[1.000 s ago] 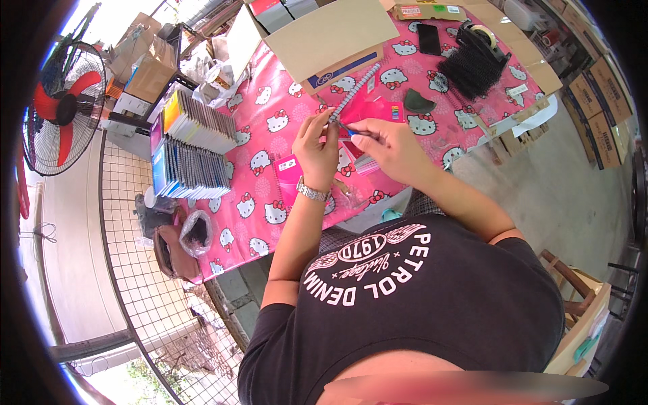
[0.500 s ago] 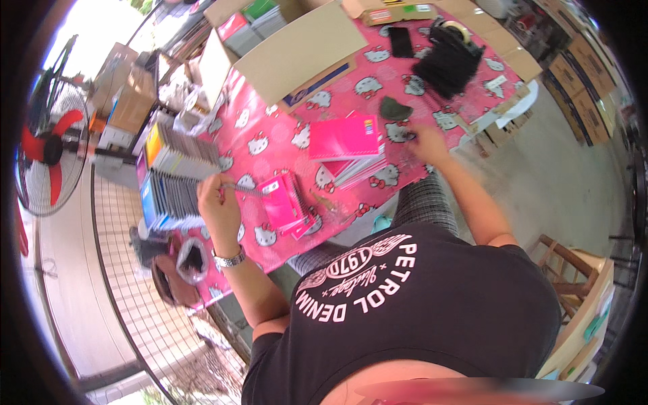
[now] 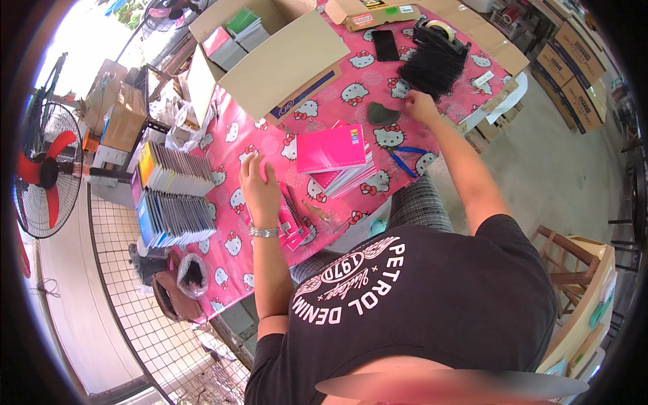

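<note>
My left hand (image 3: 260, 192) is over a small stack of pink spiral notebooks (image 3: 289, 219), its fingers stretched and a little apart, partly covering them. My right hand (image 3: 421, 108) is at the near edge of a bundle of black spiral binding coils (image 3: 433, 66). Its fingers are drawn together; what lies between them is hidden. Blue-handled pliers (image 3: 405, 162) lie beside a larger stack of pink-covered notebooks (image 3: 331, 150). A dark green piece (image 3: 383, 114), perhaps cloth, rests left of my right hand.
Rows of spiral-bound notebooks (image 3: 177, 219) stand at the left. An open cardboard box (image 3: 283, 64) with books is at the back. A black phone (image 3: 386, 46) and a tape roll (image 3: 440, 28) lie farther off. A red-bladed fan (image 3: 48, 172) stands far left.
My right hand has moved away to the black coils, and the pliers now lie on the table. My left hand has shifted right over the small notebooks; the coil it held no longer shows.
</note>
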A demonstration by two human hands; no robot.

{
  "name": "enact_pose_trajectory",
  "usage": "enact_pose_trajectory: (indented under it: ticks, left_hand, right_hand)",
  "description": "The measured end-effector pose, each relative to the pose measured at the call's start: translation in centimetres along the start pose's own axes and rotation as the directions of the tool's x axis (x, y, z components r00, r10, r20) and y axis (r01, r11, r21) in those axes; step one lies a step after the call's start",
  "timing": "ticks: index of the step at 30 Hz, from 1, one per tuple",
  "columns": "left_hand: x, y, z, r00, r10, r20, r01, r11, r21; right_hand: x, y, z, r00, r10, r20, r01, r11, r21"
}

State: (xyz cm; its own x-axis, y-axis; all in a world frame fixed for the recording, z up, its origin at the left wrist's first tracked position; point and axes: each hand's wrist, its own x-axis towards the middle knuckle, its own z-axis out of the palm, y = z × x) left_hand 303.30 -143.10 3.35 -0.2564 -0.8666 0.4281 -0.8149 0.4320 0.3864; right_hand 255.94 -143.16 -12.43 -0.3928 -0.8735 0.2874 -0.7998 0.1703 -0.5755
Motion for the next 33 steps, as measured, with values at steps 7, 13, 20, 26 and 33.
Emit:
enact_pose_trajectory:
  ticks: [7, 13, 20, 26, 33]
  left_hand:
    - [-0.7, 11.8, -0.7, 0.790, 0.591, 0.163, -0.596, 0.803, -0.022]
    - [1.0, 11.7, -2.5, 0.762, 0.609, 0.220, -0.584, 0.793, -0.174]
    - [3.9, 13.0, -3.4, 0.812, 0.573, 0.109, -0.562, 0.819, -0.113]
    - [2.7, 13.7, -1.9, 0.860, 0.509, 0.040, -0.505, 0.859, -0.086]
    - [2.1, 13.9, -1.6, 0.875, 0.483, 0.001, -0.483, 0.874, -0.048]
  right_hand:
    - [-0.3, -7.7, -5.1, 0.946, 0.104, 0.306, -0.246, 0.845, 0.475]
    - [-5.4, -16.9, -13.0, 0.928, -0.242, 0.284, 0.012, 0.781, 0.624]
    - [-7.5, -22.3, -15.2, 0.878, -0.478, 0.024, 0.395, 0.753, 0.526]
    - [-7.9, -22.7, -15.3, 0.869, -0.493, -0.030, 0.434, 0.732, 0.526]
    - [-7.8, -23.3, -15.9, 0.852, -0.460, 0.250, 0.217, 0.745, 0.631]
